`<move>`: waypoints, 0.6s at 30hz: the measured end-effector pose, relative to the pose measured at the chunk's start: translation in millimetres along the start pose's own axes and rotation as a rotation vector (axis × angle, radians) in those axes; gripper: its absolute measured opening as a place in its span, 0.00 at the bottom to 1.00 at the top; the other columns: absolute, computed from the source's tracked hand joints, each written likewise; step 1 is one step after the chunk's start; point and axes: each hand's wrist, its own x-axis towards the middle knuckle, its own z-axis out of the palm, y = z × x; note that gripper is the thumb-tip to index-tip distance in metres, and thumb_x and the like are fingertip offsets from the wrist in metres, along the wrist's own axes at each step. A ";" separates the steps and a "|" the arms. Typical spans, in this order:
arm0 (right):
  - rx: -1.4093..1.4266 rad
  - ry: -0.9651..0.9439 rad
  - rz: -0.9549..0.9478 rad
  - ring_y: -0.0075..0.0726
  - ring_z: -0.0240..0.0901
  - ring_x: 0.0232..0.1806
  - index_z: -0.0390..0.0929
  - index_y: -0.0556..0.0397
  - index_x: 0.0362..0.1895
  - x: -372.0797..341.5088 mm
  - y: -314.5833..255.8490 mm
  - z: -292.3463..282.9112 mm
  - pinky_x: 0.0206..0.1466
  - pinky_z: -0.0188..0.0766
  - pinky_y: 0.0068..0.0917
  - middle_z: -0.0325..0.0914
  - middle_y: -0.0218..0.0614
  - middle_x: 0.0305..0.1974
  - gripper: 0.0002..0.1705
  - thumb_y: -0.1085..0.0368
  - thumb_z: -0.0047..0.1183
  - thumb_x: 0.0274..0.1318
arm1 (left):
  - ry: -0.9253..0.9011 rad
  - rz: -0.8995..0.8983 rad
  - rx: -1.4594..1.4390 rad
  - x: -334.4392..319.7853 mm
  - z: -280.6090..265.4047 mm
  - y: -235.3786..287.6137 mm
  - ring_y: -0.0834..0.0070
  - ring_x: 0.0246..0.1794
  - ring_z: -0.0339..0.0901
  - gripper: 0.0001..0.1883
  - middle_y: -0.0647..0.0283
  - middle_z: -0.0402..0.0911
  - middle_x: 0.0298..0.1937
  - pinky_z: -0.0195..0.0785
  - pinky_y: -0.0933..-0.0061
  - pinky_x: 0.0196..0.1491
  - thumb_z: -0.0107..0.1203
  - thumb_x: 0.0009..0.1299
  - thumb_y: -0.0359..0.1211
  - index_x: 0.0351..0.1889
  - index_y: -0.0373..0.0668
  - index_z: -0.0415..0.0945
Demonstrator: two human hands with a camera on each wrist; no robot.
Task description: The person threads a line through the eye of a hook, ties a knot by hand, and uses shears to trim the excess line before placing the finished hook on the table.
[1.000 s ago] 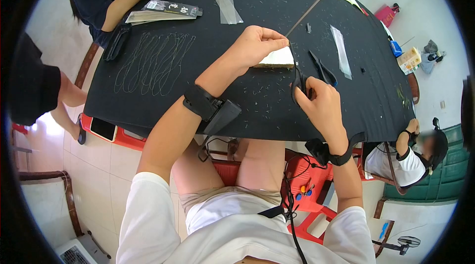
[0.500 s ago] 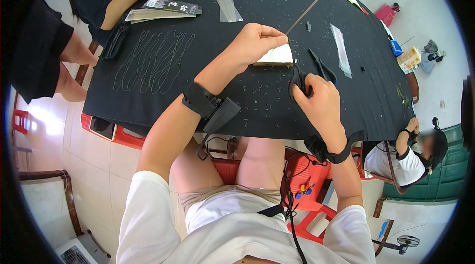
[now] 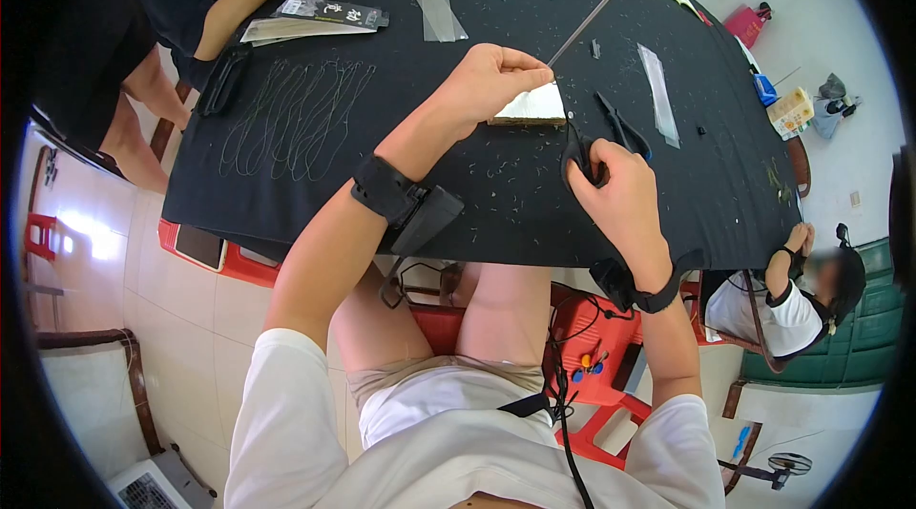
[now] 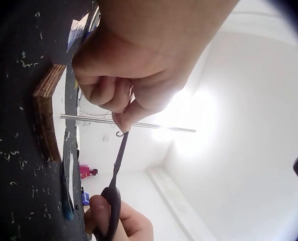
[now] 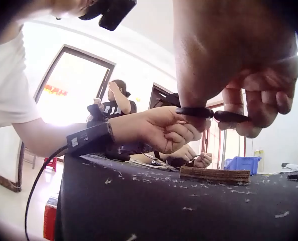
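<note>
My left hand [image 3: 496, 89] is raised over a small wooden block with a white top [image 3: 530, 108]. In the left wrist view its thumb and fingertips pinch a tiny hook-shaped piece [image 4: 120, 134], mostly covered by the fingers. A thin metal rod [image 3: 611, 0] stands up from the block and passes right by those fingertips. My right hand [image 3: 618, 186] grips black scissors [image 4: 118, 168], with the thumb through a handle loop. Their narrow tips meet the hook-shaped piece just below the left fingertips. In the right wrist view the scissor handles appear edge-on.
Looped thin lines [image 3: 296, 123] lie at the left of the black-covered table [image 3: 420, 213], near a labelled packet [image 3: 329, 15]. To the right are a black tool with a blue handle [image 3: 625, 130] and a clear plastic sleeve [image 3: 656, 94]. Small clippings are scattered about. Other people are nearby.
Both hands hold nearly the same pose, with the scissors shifting only slightly. A person standing at the far left has moved toward the table.
</note>
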 end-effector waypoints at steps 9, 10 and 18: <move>0.071 -0.033 0.054 0.45 0.64 0.16 0.66 0.57 0.15 0.9 -4.6 -3.4 0.24 0.59 0.34 0.66 0.41 0.14 0.18 0.59 0.57 0.41 | -0.024 -0.016 0.000 1.1 -1.4 -1.1 0.82 0.33 0.73 0.15 0.62 0.79 0.34 0.67 0.81 0.35 0.55 0.63 0.36 0.42 0.34 0.77; 0.047 -0.025 0.019 0.45 0.64 0.17 0.66 0.57 0.15 1.0 -3.1 -2.9 0.24 0.59 0.34 0.66 0.42 0.15 0.18 0.59 0.57 0.42 | -0.026 -0.024 0.006 0.7 -1.6 -0.3 0.82 0.33 0.73 0.15 0.62 0.79 0.35 0.67 0.81 0.35 0.55 0.63 0.36 0.42 0.34 0.77; 0.014 -0.042 -0.025 0.46 0.66 0.18 0.67 0.58 0.17 1.2 0.7 -6.2 0.23 0.59 0.33 0.67 0.43 0.16 0.16 0.61 0.57 0.43 | -0.031 -0.006 0.025 1.7 -1.0 -2.1 0.82 0.34 0.73 0.16 0.61 0.79 0.36 0.67 0.81 0.37 0.56 0.63 0.36 0.43 0.33 0.76</move>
